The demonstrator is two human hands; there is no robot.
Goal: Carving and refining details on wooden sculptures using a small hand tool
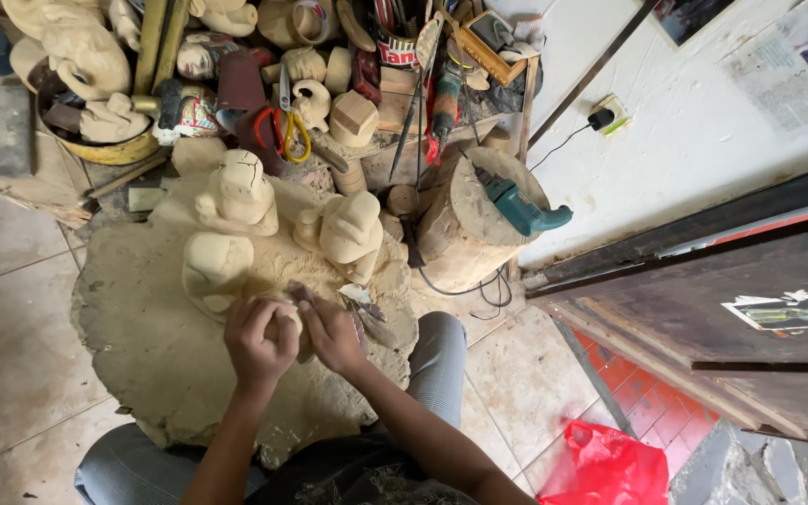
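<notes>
My left hand [259, 339] is closed around a small pale wooden carving [285, 323], mostly hidden by the fingers. My right hand [332, 332] presses a scrap of dark sandpaper [303, 294] against that carving. Both hands hover over a dust-covered mat [156, 346] on the floor, just above my knees. Three unfinished wooden figures stand right beyond the hands: one at the left [214, 269], a taller one behind it [237, 194], and one at the right [349, 230].
A tree-stump block [465, 238] with a teal power drill [521, 209] stands to the right, its cable trailing on the tiles. Shelves behind hold carvings, scissors [282, 131], wood blocks and tools. A dark door [741, 309] and red plastic bag [610, 466] lie at right.
</notes>
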